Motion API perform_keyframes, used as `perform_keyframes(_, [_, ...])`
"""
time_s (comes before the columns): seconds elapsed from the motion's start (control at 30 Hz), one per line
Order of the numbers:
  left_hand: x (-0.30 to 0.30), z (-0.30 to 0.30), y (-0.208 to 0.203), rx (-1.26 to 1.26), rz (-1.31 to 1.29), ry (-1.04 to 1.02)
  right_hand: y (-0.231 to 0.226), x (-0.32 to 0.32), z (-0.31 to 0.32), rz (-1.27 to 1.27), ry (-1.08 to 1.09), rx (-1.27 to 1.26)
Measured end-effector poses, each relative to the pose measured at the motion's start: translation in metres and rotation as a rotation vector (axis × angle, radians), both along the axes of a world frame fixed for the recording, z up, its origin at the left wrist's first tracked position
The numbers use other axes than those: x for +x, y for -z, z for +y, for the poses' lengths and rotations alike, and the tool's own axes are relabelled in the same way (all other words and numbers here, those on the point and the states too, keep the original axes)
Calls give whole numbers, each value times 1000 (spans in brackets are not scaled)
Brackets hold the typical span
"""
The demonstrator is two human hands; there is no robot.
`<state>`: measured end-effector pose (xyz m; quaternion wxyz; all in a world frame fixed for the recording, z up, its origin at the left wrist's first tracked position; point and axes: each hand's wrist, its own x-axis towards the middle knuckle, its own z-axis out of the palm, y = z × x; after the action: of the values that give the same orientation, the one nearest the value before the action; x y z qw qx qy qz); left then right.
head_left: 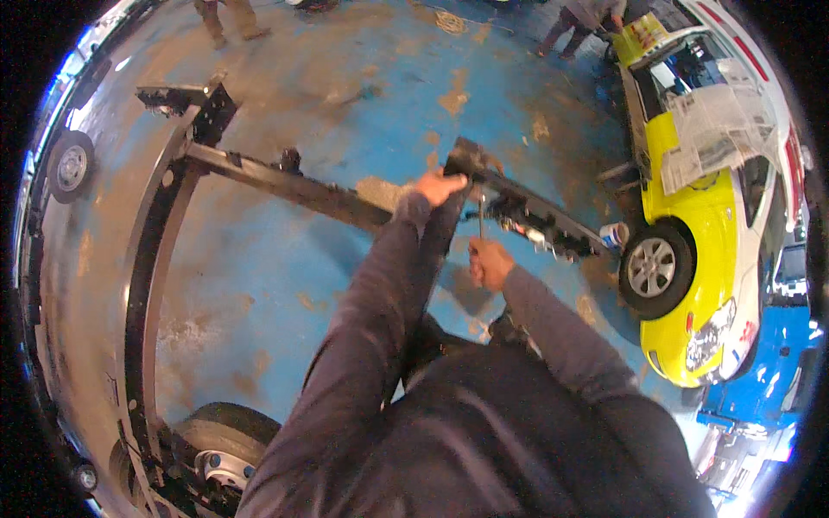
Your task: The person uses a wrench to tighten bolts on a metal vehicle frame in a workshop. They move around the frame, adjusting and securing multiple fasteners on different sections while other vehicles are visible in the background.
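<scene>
My left hand (438,187) lies against the end of a black metal chassis rail (446,226), its fingers curled round the rail's edge. Just to the right and nearer to me, my right hand (490,263) is closed round a slim metal hand tool (482,223), which looks like a wrench. The tool's shaft points up toward the corner where the rail meets a black rear crossbar (527,203). Its far end is too small to make out. Light-coloured fittings, perhaps lamps or wiring (531,233), hang along the crossbar's near side.
The chassis continues left through a crossmember (294,186) to a second long rail (142,293), with a wheel (226,453) at the lower left. A yellow and white car (717,268), partly covered with newspaper (721,129), stands at right. A small tub (614,236) is near its wheel. Two people stand farther off.
</scene>
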<state>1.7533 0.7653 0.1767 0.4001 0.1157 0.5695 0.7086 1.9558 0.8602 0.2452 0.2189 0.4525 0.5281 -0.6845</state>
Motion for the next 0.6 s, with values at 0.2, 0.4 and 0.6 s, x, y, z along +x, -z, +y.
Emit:
perform_keyframes(0.2, [3, -12, -14, -26, 135, -45, -9, -12, 6, 8, -29, -47])
perform_keyframes(0.4, [-5, -16, 1, 20, 51, -44, 23, -47, 2, 150, 78, -91])
perform_keyframes(0.6, [-6, -13, -6, -33, 102, -45, 16, -32, 6, 165, 34, 108])
